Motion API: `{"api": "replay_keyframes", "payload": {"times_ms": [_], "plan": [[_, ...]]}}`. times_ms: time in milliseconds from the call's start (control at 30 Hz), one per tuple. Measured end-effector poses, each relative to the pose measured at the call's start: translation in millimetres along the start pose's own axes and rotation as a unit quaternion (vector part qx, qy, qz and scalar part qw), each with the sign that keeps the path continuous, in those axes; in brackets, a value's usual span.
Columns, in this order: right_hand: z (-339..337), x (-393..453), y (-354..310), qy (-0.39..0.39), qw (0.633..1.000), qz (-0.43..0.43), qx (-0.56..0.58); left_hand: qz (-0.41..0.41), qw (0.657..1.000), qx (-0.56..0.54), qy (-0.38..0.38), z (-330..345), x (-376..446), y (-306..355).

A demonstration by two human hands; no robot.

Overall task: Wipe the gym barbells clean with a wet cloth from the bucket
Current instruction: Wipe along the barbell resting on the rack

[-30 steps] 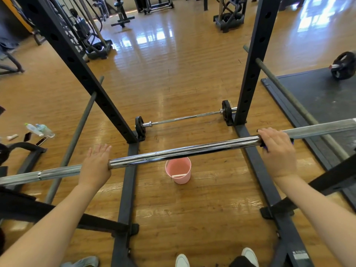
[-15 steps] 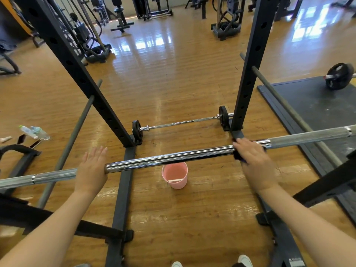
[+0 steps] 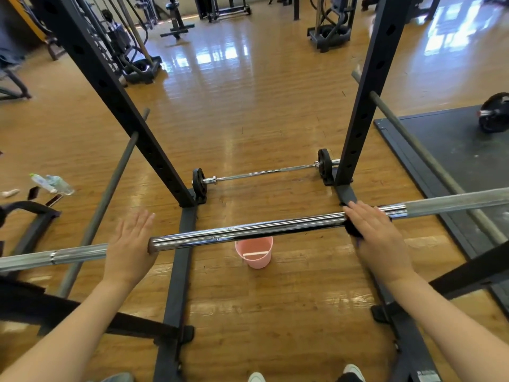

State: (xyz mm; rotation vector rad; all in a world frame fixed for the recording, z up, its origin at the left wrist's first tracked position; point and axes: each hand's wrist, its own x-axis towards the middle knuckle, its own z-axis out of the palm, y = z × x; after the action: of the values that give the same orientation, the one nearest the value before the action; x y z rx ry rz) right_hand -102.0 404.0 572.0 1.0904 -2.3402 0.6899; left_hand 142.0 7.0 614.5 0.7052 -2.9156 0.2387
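A chrome barbell (image 3: 248,232) lies across the rack at waist height, running left to right. My left hand (image 3: 129,246) rests flat on it with straight fingers, near the left knurled section. My right hand (image 3: 377,235) covers the bar further right and holds a dark cloth (image 3: 354,232) wrapped against it. Only an edge of the cloth shows below my fingers. A pink bucket (image 3: 254,255) stands on the wooden floor under the bar's middle. A second, thinner barbell (image 3: 261,173) with small black plates lies on the floor between the rack's posts.
Black rack uprights (image 3: 118,106) (image 3: 369,92) rise on both sides, with base rails along the floor. Grey safety bars (image 3: 104,199) (image 3: 429,161) slant at each side. A black mat (image 3: 454,150) with a weight plate (image 3: 494,113) is at the right, a water bottle (image 3: 52,183) at the left.
My right hand has slid left along the bar with the cloth, off the knurled part onto the smooth chrome. My left hand has stayed in place on the bar.
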Motion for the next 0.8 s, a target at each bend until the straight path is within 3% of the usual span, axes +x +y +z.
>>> {"api": "replay_keyframes", "payload": {"times_ms": [167,333,567,733,800], "plan": [[-12,1,0,0.010,0.994,0.104,0.000,-0.003,1.000,-0.007,0.023,10,1,5],[0,9,-32,-0.009,0.997,0.077,0.007,0.018,1.000,0.017,0.018,6,5,6],[-3,14,-31,-0.032,0.998,0.059,0.018,0.009,0.992,0.039,-0.117,-14,15,7],[4,10,-39,-0.003,0.997,0.073,0.019,-0.005,0.997,0.042,-0.062,-15,9,12],[15,7,-52,-0.007,1.000,0.020,0.017,-0.002,0.998,0.035,-0.052,-16,9,13]]}}
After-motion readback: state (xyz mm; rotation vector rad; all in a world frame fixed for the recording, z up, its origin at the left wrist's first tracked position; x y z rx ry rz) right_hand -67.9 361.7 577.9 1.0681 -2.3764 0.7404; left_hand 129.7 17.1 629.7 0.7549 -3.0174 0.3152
